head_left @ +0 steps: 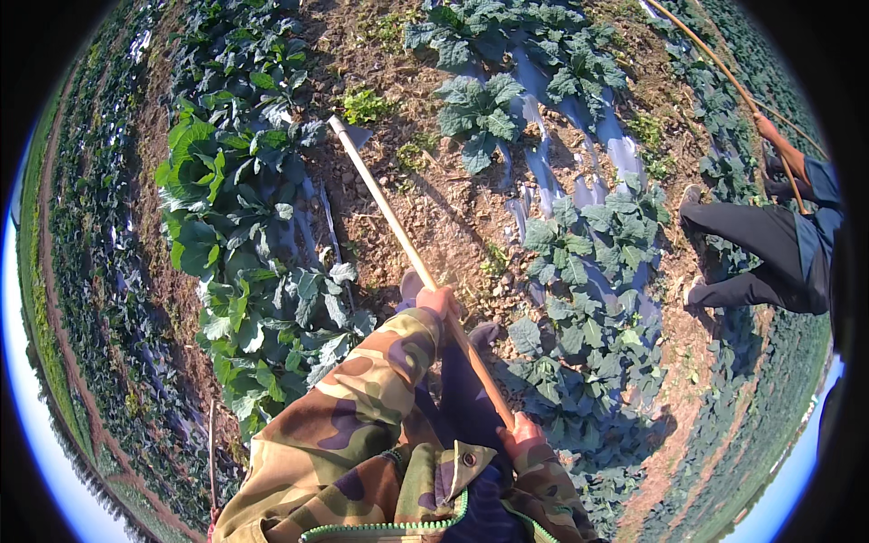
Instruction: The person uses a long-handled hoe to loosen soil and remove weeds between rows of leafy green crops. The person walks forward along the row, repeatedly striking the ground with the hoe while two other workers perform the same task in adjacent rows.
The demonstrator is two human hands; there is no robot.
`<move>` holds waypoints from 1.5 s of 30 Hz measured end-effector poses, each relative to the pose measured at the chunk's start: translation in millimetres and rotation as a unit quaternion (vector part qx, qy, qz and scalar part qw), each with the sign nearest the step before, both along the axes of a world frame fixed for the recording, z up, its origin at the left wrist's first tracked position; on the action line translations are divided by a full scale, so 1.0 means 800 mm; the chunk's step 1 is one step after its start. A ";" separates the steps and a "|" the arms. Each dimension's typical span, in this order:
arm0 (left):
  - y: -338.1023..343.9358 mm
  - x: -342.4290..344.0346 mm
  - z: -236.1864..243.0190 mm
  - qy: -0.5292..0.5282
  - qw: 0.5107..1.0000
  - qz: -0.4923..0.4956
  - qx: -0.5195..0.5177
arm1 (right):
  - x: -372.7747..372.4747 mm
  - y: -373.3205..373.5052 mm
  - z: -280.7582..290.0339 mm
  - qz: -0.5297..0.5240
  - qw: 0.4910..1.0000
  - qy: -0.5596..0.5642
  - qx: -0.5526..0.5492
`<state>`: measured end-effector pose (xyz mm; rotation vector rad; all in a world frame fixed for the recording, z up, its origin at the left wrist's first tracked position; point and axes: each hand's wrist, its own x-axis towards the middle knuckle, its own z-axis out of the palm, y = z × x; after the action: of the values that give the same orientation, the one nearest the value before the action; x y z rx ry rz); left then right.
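My left hand point(436, 301) is closed round the middle of a long wooden-handled hoe point(389, 217), and my right hand point(521, 433) grips the handle lower in the picture. Both camouflage sleeves come in from the bottom. The metal hoe head point(353, 134) is at the upper end of the handle, over bare soil point(362, 181) between two rows of leafy plants. My dark-trousered legs show beneath the handle.
Broad-leaved plants point(217, 235) line the left; another row point(579, 244) grows through torn plastic sheeting point(625, 154) on the right. A co-worker point(751, 285) at the right holds a long pole point(724, 72). Another long-handled tool point(213, 452) shows at lower left.
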<state>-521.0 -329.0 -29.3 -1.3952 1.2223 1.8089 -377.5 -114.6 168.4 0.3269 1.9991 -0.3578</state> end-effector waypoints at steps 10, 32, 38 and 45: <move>0.069 0.028 -0.015 0.004 0.988 -0.121 -0.095 | 0.024 0.015 -0.002 -0.126 0.988 -0.063 -0.063; 0.135 0.127 0.030 -0.120 0.982 -0.118 0.088 | 0.265 0.180 0.059 -0.193 0.959 -0.210 -0.004; 0.127 0.112 0.027 -0.116 0.990 -0.048 0.065 | 0.242 0.153 0.045 -0.139 0.966 -0.220 -0.002; 0.082 -0.003 0.010 0.038 0.999 -0.004 0.025 | 0.055 0.034 0.010 -0.122 0.990 -0.054 0.054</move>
<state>-523.3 -263.6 -21.1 -1.3034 1.2099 1.8904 -333.4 -87.7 176.3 0.6494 1.8797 -0.3769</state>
